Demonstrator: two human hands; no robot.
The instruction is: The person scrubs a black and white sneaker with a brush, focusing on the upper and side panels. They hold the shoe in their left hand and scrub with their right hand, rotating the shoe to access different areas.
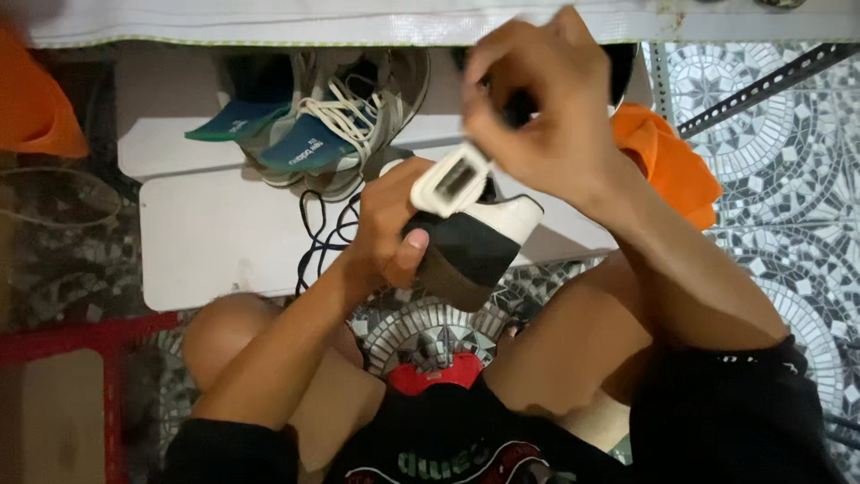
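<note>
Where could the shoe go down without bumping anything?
The white board is bare at its left, between the black laces and its left edge. The back is crowded by the grey shoes. The tiled floor right of the orange cloth is bare too.

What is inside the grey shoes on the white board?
The grey shoes hold blue insoles that stick out, with white laces over one. Deeper inside is too dark to see.

left hand (387, 235) grips black-and-white shoe (475, 242) | right hand (537, 108) pinches at its top | grey sneakers (331, 116) on white board's (215, 233) far edge
</note>
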